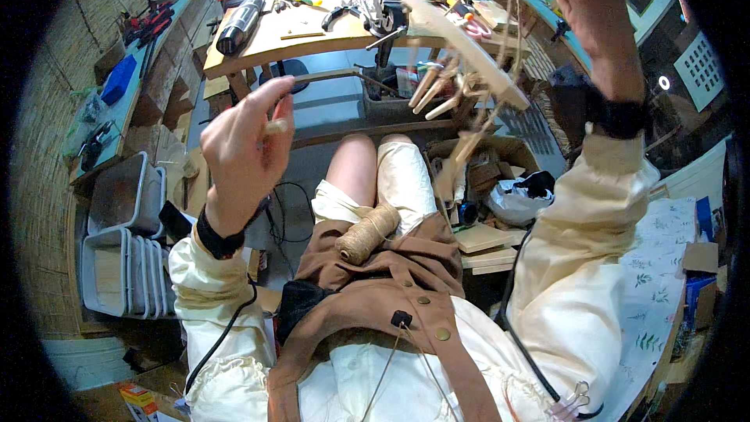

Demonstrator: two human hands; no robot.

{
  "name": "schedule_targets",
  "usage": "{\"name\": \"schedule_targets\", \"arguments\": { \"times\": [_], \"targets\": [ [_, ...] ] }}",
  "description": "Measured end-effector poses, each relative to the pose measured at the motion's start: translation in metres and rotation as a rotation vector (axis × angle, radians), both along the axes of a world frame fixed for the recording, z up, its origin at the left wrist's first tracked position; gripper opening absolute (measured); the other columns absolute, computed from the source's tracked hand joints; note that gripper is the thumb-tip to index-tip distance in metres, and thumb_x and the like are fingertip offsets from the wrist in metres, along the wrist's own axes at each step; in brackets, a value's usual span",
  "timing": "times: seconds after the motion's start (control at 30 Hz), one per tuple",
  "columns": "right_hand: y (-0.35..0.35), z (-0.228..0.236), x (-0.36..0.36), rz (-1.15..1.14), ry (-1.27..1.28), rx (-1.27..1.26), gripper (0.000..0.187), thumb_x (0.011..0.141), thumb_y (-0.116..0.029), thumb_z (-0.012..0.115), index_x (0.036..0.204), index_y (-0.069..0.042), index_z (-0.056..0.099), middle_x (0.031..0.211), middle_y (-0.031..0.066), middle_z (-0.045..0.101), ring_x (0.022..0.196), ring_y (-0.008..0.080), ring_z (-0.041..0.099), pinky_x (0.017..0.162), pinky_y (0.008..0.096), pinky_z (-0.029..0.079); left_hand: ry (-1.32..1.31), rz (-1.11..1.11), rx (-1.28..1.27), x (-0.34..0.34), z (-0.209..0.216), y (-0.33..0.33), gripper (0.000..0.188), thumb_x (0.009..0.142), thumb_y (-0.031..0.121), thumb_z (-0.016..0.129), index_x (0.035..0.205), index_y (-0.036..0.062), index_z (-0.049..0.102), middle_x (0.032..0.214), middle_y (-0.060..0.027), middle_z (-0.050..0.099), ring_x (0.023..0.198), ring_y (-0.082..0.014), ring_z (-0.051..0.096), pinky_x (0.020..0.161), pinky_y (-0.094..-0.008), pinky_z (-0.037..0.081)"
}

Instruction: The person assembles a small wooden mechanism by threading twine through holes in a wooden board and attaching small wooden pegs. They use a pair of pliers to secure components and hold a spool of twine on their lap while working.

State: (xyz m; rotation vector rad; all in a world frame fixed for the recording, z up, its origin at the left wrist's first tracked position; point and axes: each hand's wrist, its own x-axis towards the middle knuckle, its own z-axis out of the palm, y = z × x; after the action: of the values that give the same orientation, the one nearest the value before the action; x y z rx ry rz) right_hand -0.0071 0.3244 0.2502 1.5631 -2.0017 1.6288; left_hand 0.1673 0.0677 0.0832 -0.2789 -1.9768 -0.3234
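My right hand [574,4] is raised at the upper right, its fingers closed on twine cords [513,8] at the picture's top edge. From the cords hangs a pale wooden bar [461,41], tilted down to the right, with several short wooden sticks [434,87] dangling beneath it, partly blurred. My left hand [246,144] is lifted at the left, apart from the bar. Its fingers curl around a small pale piece [275,126], mostly hidden and too small to name. On my lap lies a spool of brown twine [367,234].
Ahead stands a wooden workbench [336,41] with a black heat-gun-like tool [241,23], pliers [341,12] and a clamp [385,14]. Stacked grey bins [117,266] stand at left. A cardboard box of wood scraps [488,164] and a white bag [519,197] sit right of my knees.
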Motion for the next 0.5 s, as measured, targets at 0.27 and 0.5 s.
{"name": "schedule_targets", "arguments": {
  "times": [0.27, 0.5],
  "targets": [
    [-0.014, 0.027, -0.019, -0.017, 0.001, 0.383, 0.007, 0.084, -0.002, 0.065, 0.091, -0.003, 0.067, 0.082, 0.0055, 0.068, 0.068, 0.0085, 0.062, 0.066, 0.0221, 0.053, -0.073, -0.093, 0.181, 0.009, -0.003, 0.010, 0.023, 0.080, -0.001, 0.067, 0.102, 0.0052, 0.065, 0.063, -0.0063, 0.057, 0.043, -0.0095, 0.045, 0.042, -0.0224, 0.035],
    [-0.011, 0.074, -0.018, 0.027, 0.099, 0.395, 0.009, 0.085, -0.005, 0.066, 0.094, -0.003, 0.068, 0.087, 0.0063, 0.068, 0.076, 0.0105, 0.064, 0.067, 0.0231, 0.054, -0.081, -0.124, 0.269, 0.008, -0.002, 0.014, 0.020, 0.082, -0.002, 0.065, 0.101, 0.0037, 0.065, 0.067, -0.0051, 0.061, 0.046, -0.0026, 0.045, 0.042, -0.0196, 0.034]
  ]
}}
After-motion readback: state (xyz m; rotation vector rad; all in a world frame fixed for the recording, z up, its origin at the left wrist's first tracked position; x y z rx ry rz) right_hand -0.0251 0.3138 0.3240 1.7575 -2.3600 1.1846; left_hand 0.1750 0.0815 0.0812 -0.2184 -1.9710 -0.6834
